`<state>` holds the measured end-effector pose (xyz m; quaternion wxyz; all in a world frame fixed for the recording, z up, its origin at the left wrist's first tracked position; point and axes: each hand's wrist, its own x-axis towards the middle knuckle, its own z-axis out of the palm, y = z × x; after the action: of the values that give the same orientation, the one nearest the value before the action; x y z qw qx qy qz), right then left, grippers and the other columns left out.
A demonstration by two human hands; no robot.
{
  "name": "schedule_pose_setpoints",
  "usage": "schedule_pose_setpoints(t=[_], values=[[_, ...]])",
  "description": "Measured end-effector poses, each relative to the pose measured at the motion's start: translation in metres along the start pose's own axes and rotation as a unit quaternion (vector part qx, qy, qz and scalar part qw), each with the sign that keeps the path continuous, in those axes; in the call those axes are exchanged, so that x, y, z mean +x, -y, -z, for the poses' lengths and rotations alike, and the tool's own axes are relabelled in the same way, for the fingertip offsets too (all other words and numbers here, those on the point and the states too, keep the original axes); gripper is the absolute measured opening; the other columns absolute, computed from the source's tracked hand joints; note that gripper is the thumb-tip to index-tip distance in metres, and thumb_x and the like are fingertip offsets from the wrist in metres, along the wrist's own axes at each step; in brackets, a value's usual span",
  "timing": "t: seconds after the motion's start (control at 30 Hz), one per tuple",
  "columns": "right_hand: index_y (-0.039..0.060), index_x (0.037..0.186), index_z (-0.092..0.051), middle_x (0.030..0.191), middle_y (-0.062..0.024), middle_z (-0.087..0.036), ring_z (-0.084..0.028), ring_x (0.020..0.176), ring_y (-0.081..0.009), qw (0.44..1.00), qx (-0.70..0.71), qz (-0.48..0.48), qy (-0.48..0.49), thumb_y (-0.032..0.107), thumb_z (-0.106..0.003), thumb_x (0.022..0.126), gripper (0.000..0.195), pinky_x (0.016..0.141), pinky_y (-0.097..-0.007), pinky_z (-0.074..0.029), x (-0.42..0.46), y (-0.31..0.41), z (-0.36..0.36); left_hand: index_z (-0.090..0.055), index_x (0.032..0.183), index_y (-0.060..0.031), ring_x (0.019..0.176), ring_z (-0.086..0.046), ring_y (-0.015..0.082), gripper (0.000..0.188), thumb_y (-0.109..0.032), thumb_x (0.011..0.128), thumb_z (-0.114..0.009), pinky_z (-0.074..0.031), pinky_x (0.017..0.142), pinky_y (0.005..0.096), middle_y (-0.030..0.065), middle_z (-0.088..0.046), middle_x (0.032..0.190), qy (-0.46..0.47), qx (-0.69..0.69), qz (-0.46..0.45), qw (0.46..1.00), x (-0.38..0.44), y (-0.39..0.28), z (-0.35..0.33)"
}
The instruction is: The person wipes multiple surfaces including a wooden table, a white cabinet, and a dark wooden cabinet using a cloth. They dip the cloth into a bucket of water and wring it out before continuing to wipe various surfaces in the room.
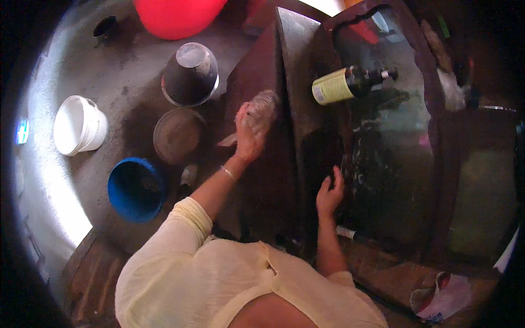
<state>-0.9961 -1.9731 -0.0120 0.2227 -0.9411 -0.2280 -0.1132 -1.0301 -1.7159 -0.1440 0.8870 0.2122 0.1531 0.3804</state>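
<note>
My left hand (249,137) grips a crumpled pale cloth or wad (264,107) against the dark red-brown side panel (258,180) of a piece of furniture. Whether it is fabric or plastic is hard to tell. My right hand (330,192) is empty, thumb and fingers apart, over the dark area beside a glossy reflective pane (389,164) in a brown frame. Up ahead of it is a dark bottle with a yellow label (334,87) and a pump or spray top. The bottle lies across the frame's edge, pointing right.
To the left on the grey floor are a white bucket (92,127), a blue tub (123,201), a round brown lid or basin (178,137) and an upturned dark bucket (190,80). A large red round object (180,16) is beyond. A pinkish cloth (447,297) lies at lower right.
</note>
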Motion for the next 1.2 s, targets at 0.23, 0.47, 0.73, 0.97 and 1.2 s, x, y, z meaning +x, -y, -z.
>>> schedule_pose_setpoints(t=[0.23,0.47,0.73,0.97,1.2], values=[[0.0025,0.121,-0.055,0.135,-0.0175,-0.045,-0.042,0.123,-0.0375,0.993,-0.090,-0.050,0.053,0.009,-0.047,0.090,0.033,0.102,-0.0494,-0.033,-0.011,0.031,0.001,-0.041,0.131,-0.0035,0.116,-0.047,0.0318,0.057,-0.006,0.078,-0.063,-0.037,0.101,0.0412,0.0147,-0.046,0.127,0.050,0.309,-0.121,0.942,0.117,0.022,-0.018],[0.0002,0.121,-0.052,0.134,-0.0197,-0.045,-0.043,0.122,-0.0370,0.987,-0.143,-0.025,0.072,0.006,-0.044,0.089,0.033,0.103,-0.0458,-0.033,0.001,0.044,-0.005,-0.060,0.112,-0.0102,0.101,-0.050,0.0344,0.041,-0.020,0.072,-0.067,-0.040,0.086,0.0457,0.0125,-0.060,0.107,-0.020,0.626,-0.416,0.659,0.339,0.019,-0.010],[-0.0008,0.121,-0.049,0.135,-0.0198,-0.043,-0.041,0.124,-0.0363,0.983,-0.153,-0.049,0.087,0.010,-0.042,0.092,0.032,0.105,-0.0437,-0.030,0.001,0.045,-0.001,-0.048,0.120,-0.0084,0.115,-0.047,0.0290,0.041,-0.011,0.082,-0.062,-0.038,0.101,0.0413,0.0123,-0.046,0.123,0.011,0.463,-0.236,0.855,0.164,0.023,-0.010],[-0.0015,0.120,-0.049,0.134,-0.0222,-0.043,-0.040,0.123,-0.0392,0.982,-0.152,-0.055,0.094,0.016,-0.041,0.094,0.033,0.103,-0.0499,-0.030,0.004,0.044,-0.004,-0.052,0.118,-0.0047,0.107,-0.048,0.0304,0.040,-0.006,0.079,-0.062,-0.039,0.092,0.0413,0.0130,-0.051,0.110,0.043,0.412,-0.404,0.815,0.245,0.013,-0.034],[-0.0008,0.122,-0.048,0.135,-0.0212,-0.042,-0.040,0.125,-0.0360,0.984,-0.143,-0.055,0.092,0.014,-0.043,0.093,0.033,0.106,-0.0435,-0.029,0.001,0.047,-0.005,-0.059,0.119,-0.0148,0.122,-0.043,0.0363,0.033,-0.021,0.087,-0.057,-0.033,0.104,0.0444,0.0157,-0.045,0.136,0.048,0.609,-0.388,0.691,0.315,0.049,0.026]])
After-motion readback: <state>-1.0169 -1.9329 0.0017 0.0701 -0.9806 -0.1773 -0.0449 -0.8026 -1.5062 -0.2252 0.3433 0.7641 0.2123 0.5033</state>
